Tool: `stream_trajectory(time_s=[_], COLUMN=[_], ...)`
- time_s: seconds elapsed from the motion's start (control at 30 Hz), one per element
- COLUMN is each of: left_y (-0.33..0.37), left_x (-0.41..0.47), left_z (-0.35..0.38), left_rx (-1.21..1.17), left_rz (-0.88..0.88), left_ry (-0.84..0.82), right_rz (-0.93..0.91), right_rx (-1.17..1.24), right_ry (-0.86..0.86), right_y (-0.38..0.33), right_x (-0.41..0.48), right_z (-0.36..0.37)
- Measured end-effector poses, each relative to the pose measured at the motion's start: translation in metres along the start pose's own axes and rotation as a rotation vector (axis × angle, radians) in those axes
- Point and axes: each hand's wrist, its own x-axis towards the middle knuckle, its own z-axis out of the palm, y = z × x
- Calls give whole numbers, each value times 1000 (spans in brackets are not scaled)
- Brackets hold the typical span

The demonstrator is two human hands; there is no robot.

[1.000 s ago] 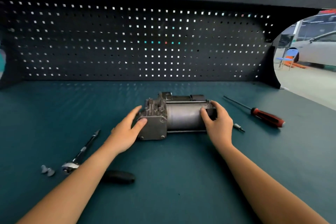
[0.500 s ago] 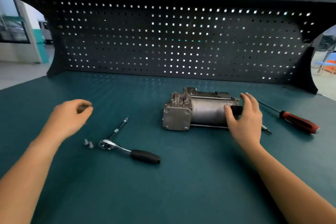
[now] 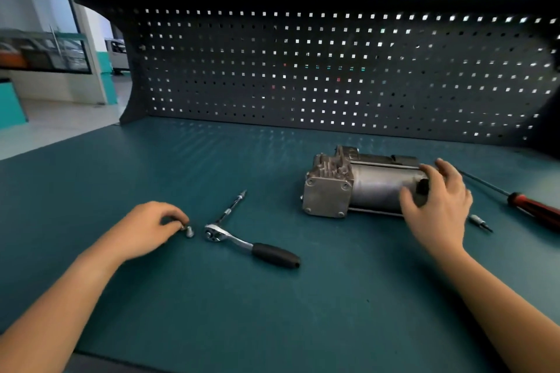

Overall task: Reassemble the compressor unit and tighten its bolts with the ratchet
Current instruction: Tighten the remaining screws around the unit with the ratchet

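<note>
Pinching a small silver bolt between thumb and curled fingertips, the left hand sits low on the teal surface, left of centre, with its bare forearm running back to the lower left corner. A second bolt lies just beside the first, to its right, free of the fingers.

Just right of the bolts lies the ratchet, flat on the surface, its chrome head towards the bolts and its black handle angled towards the lower right. A thin extension bar lies beyond the ratchet head and points up and to the right; whether it touches the head is unclear.

Further right, the right hand grips the right end of the compressor unit, thumb on the near side and fingers curled over the top. This hand is slightly blurred. The compressor unit lies on its side on the surface, right of centre. It is a grey metal cylinder with a squarish cast end plate facing left, and bolt heads show at the plate's corners.

Right of that hand, a short driver bit lies on the surface. Beyond it a screwdriver with a red and black handle lies at a slant and reaches the right edge of view.

Behind everything, a dark pegboard stands upright along the back of the surface.
</note>
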Motion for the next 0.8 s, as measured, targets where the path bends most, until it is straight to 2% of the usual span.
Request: stream_trajectory(time_s=[0.13,0.17,0.23,0.3,0.33,0.4,0.43,0.5,0.6,0.67,0.8], left_y=[0,4,24,56,74,110,124,145,149,144,134], left_x=[3,4,5,8,11,20,26,38,49,47,48], left_z=[2,1,-3,-3,-1,8,12,19,36,48,64], left_rx=[-130,-246,-510,-655,-649,-500,-372,-157,-168,-291,-537], left_rz=[-62,-58,-10,105,176,310,364,413,391,367,290], left_ry=[179,227,248,144,67,-38,-38,-11,-97,-124,-84], right_rz=[-131,-169,-178,-65,43,318,453,721,988,1029,979], right_rx=[34,89,263,482,622,937,1085,1306,1442,1458,1436], right_ry=[48,32,-108,-383,-550,-828,-878,-823,-741,-724,-713], right_y=[-14,-23,-48,-82,-98,-120,-124,-123,-109,-104,-101], right_x=[-2,-5,-12,-22,-26,-32,-34,-36,-40,-40,-41], right_z=[-7,-9,-11,-5,1,16,24,36,45,48,50])
